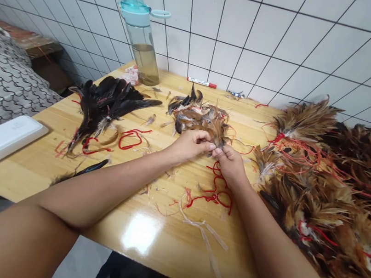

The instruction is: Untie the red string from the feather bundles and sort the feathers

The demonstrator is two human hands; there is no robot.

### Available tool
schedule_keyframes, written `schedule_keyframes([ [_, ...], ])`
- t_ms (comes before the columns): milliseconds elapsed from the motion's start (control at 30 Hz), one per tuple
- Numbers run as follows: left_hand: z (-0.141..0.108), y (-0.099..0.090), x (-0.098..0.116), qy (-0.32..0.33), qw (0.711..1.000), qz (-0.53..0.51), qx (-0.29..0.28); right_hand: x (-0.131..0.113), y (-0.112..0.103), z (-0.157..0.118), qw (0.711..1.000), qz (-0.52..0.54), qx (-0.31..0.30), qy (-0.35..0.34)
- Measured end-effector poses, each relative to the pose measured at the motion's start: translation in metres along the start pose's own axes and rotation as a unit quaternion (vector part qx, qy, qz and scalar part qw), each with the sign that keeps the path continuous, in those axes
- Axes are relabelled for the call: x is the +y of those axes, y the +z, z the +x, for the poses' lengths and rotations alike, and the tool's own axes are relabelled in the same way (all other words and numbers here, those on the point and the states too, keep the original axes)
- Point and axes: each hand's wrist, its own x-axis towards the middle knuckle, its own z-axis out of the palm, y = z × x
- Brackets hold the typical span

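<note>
Near the middle of the wooden table, my left hand and my right hand meet with thumbs and fingertips pinched together. Between them they grip brown feathers, whose lower ends are hidden by the fingers. Just behind lies a loose pile of brown and black feathers. A tangle of red string lies on the table beside and below my right hand. Closer to me is a pale, flat strip of ribbon.
Black feathers lie at the left, near a red string loop. Large brown feather bundles tied with red string cover the right side. A water bottle, a red marker and a white box-like object also stand or lie around.
</note>
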Motion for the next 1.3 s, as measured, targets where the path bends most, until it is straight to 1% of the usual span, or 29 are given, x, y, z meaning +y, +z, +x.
schedule_keyframes([
  [100,0.000,0.001,-0.002,0.011,1.000,0.005,0.007,-0.001,0.001,0.001,1.000,0.011,-0.026,0.005],
  [167,0.000,0.002,-0.004,0.006,1.000,-0.027,0.001,-0.002,0.001,0.001,0.999,0.020,-0.038,-0.002],
  [267,0.000,0.003,-0.007,-0.002,0.996,-0.087,-0.023,-0.003,0.000,0.001,0.998,0.011,-0.055,-0.014],
  [333,0.000,0.002,-0.008,-0.006,0.993,-0.109,-0.044,-0.003,-0.001,0.001,0.998,-0.015,-0.067,-0.011],
  [400,0.000,0.001,-0.007,-0.009,0.991,-0.119,-0.064,-0.003,-0.002,0.001,0.996,-0.044,-0.075,-0.007],
  [467,0.000,0.000,-0.006,-0.011,0.991,-0.112,-0.071,-0.004,-0.002,0.000,0.995,-0.060,-0.077,-0.014],
  [533,0.000,0.000,-0.006,-0.016,0.993,-0.098,-0.058,-0.005,-0.002,0.000,0.995,-0.056,-0.075,-0.026],
  [600,0.000,0.000,-0.006,-0.022,0.994,-0.100,-0.033,-0.007,-0.002,0.000,0.996,-0.035,-0.078,-0.030],
  [700,0.002,0.002,-0.008,-0.039,0.987,-0.158,-0.006,-0.010,-0.003,0.000,0.997,0.013,-0.078,-0.018],
  [800,0.003,0.001,-0.009,-0.052,0.977,-0.205,0.006,-0.011,-0.004,0.000,0.997,0.050,-0.066,0.011],
  [900,0.003,0.000,-0.008,-0.053,0.984,-0.171,0.009,-0.012,-0.006,-0.001,0.996,0.064,-0.062,0.031],
  [1000,0.002,-0.001,-0.007,-0.044,0.996,-0.077,0.014,-0.012,-0.006,-0.001,0.995,0.057,-0.069,0.036],
  [1067,0.001,0.000,-0.006,-0.037,0.999,-0.032,0.017,-0.012,-0.006,0.000,0.996,0.045,-0.075,0.034],
  [1133,0.000,0.001,-0.005,-0.035,0.999,-0.027,0.010,-0.011,-0.006,0.000,0.996,0.036,-0.081,0.029],
  [1200,-0.001,0.003,-0.003,-0.031,0.998,-0.050,-0.005,-0.010,-0.005,0.000,0.996,0.043,-0.078,0.025],
  [1300,0.001,0.003,-0.001,-0.005,0.997,-0.078,-0.009,-0.009,-0.006,0.001,0.992,0.107,-0.051,0.037],
])
